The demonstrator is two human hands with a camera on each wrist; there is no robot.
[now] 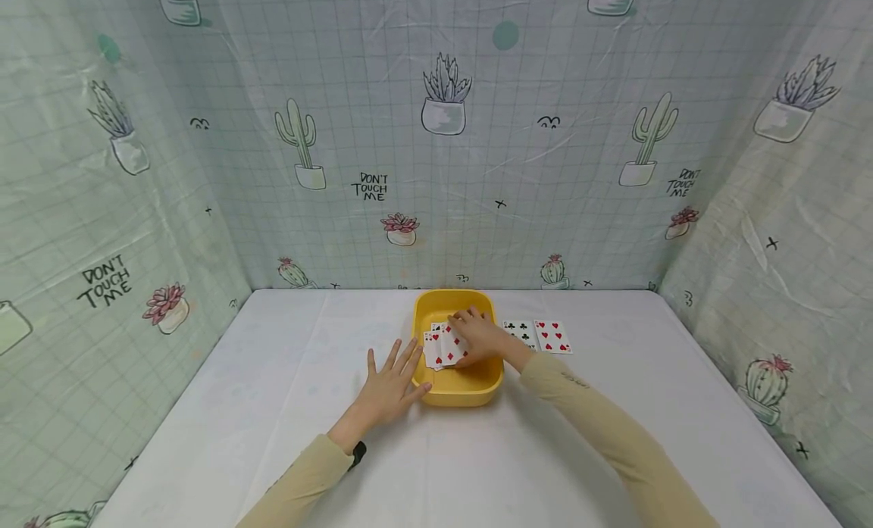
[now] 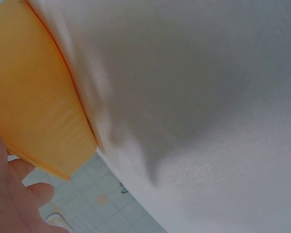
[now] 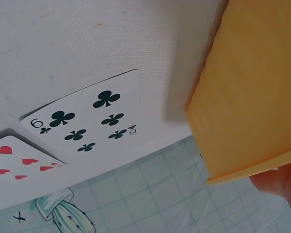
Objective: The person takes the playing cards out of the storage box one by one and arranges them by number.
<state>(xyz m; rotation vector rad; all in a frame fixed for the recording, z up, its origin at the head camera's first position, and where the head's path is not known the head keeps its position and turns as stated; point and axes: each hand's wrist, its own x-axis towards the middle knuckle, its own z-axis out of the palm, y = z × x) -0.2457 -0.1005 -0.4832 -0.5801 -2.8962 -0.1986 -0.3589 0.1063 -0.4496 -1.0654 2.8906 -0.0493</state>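
Note:
A yellow plastic bin (image 1: 453, 399) stands on the table, with several face-up playing cards inside. One shows hearts (image 1: 432, 348); overlapping it on the right is a diamonds card (image 1: 450, 348). My right hand (image 1: 480, 337) reaches in over the right rim and grips the diamonds card, fingers at its far end and thumb at its near end. Part of that card is hidden under the hand. My left hand (image 1: 387, 388), fingers spread, rests against the bin's left side. In the left wrist view, fingertips (image 2: 41, 193) show past the bin's wall (image 2: 34, 87).
Right of the bin, a six of clubs (image 3: 89, 116) and a six of hearts (image 1: 553, 337) lie face up side by side on the white table (image 1: 307, 361). A cactus-print cloth (image 1: 368, 81) hangs behind and along both sides.

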